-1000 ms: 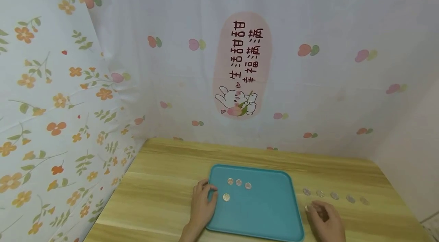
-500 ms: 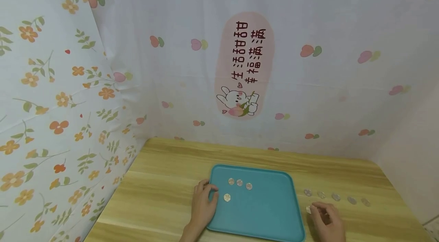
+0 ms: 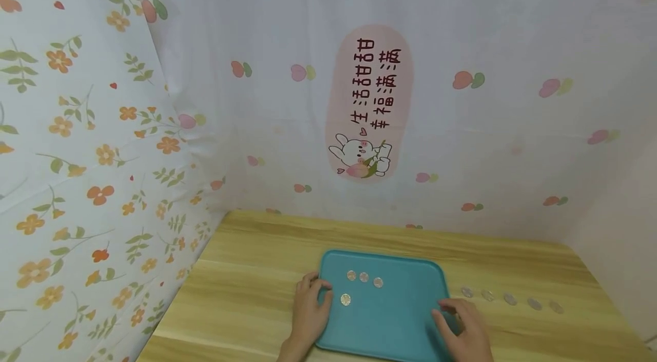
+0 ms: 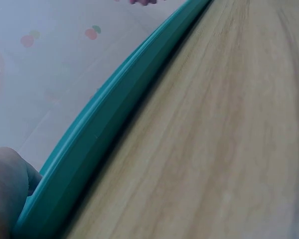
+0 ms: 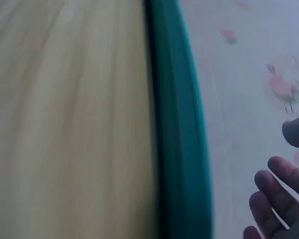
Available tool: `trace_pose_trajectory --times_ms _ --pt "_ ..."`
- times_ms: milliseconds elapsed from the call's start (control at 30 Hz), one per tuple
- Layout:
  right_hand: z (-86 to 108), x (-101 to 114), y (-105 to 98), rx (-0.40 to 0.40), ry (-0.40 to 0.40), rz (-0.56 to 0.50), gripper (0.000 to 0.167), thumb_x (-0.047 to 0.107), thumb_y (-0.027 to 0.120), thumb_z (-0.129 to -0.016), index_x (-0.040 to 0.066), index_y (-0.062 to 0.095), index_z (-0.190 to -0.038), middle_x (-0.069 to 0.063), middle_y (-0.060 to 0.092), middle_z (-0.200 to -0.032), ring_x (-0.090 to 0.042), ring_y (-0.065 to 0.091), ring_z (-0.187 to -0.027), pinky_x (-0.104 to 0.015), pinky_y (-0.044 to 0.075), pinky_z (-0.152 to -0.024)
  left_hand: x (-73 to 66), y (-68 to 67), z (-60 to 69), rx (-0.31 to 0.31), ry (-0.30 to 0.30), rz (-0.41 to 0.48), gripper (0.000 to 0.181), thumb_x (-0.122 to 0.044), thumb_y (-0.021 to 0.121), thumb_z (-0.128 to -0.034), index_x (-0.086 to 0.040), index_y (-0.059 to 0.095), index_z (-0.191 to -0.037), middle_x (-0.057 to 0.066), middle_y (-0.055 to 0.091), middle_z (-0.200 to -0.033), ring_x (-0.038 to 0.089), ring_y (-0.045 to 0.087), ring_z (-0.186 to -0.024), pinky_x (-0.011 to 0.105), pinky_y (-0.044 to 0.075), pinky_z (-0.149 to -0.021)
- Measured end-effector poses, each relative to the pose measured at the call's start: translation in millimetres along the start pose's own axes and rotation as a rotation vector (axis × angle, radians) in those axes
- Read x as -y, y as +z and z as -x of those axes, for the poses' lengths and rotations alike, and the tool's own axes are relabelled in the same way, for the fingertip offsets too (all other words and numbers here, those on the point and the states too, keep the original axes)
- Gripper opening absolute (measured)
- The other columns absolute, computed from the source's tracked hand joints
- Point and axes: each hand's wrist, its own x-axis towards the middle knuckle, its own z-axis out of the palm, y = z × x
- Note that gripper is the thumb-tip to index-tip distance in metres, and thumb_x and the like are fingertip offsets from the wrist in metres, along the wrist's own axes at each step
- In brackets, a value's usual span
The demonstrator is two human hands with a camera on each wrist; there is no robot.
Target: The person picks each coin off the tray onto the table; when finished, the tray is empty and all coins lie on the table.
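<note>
A blue-green tray [image 3: 395, 328] lies on the wooden table, with several coins in its upper left part, among them a lone coin [image 3: 345, 299]. My left hand [image 3: 310, 308] rests at the tray's left rim, fingers loosely bent over it; the left wrist view shows part of that hand [image 4: 9, 184] beside the rim. Over the tray's right edge is my right hand [image 3: 464, 328], thumb and fingers apart. In the right wrist view its spread fingers [image 5: 276, 196] show nothing between them. The coin earlier beside this hand is out of sight, perhaps hidden by it.
To the right of the tray, a row of several coins [image 3: 510, 299] lies on the wooden table [image 3: 256, 271]. A printed white cloth [image 3: 267, 134] hangs behind the table, and a flowered cloth [image 3: 92, 225] stands along its left side.
My right hand has moved left from the table beside the coin to over the tray's right edge, and its thumb and fingers have parted. The left hand stays at the tray.
</note>
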Motion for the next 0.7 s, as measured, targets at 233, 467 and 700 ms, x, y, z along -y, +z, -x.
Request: trace_pose_trajectory --times_ms 233,467,700 --pt "-9.3 44.4 25.8 0.332 0.143 -0.024 0.024 0.025 0.078 -0.086 0.017 0.069 -0.106 0.008 0.065 -0.099 -0.009 0.058 -0.093 -0.032 0.05 -0.082 0.8 -0.2 0.1 0.003 -0.001 -0.01 0.012 -0.009 0.073 -0.0834 -0.018 0.07 -0.089 0.012 0.061 -0.125 0.029 0.055 -0.113 0.049 0.047 -0.09" --pt "-11.3 74.7 73.4 0.398 0.06 -0.142 0.031 0.024 0.083 -0.08 0.017 0.069 -0.107 0.01 0.066 -0.098 -0.006 0.058 -0.093 -0.035 0.05 -0.087 -0.4 -0.9 -1.0 0.006 0.02 -0.012 0.011 -0.01 0.073 -0.0838 -0.018 0.07 -0.09 0.012 0.061 -0.125 0.029 0.055 -0.114 0.05 0.047 -0.091" --pt "-11.8 89.8 107.8 0.356 -0.063 -0.186 0.034 0.024 0.084 -0.078 0.014 0.068 -0.106 0.005 0.065 -0.103 -0.023 0.064 -0.106 -0.051 0.048 -0.096 -0.3 -2.3 -0.3 0.001 0.021 -0.036 0.012 -0.01 0.073 -0.0839 -0.019 0.07 -0.091 0.01 0.061 -0.125 0.027 0.055 -0.112 0.048 0.047 -0.089"
